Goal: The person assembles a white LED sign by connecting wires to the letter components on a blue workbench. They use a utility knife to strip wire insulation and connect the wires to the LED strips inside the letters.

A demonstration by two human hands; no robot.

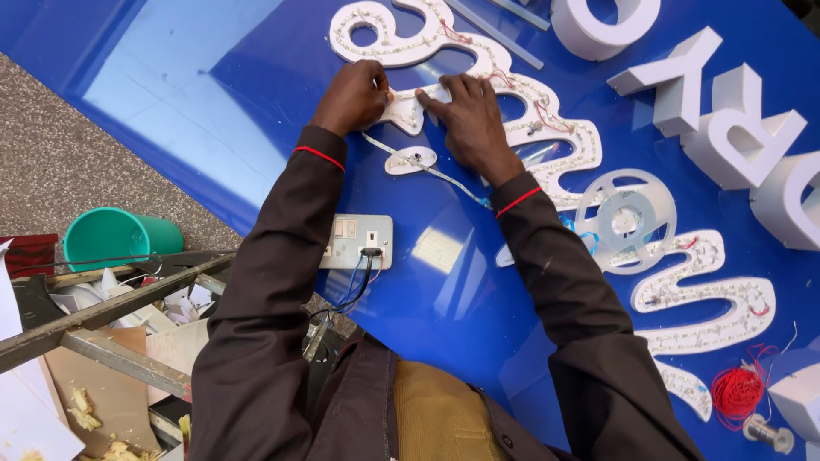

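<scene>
Dark sleeves w/ red cuff trim reach over blue sign panel point(213, 102). Both hands press flat white letter backing point(410, 109) near panel's top centre: left hand point(352, 96) curled, fingertips on its edge; right hand point(471, 119) spread flat, nothing grasped. Socket box point(357, 242) below. Red wire spool point(736, 391) far right.

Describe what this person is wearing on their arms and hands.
Both arms wear long dark brown sleeves, each ending in a thin red cuff trim. The left hand and right hand are bare: no gloves, rings or watch visible.
</scene>
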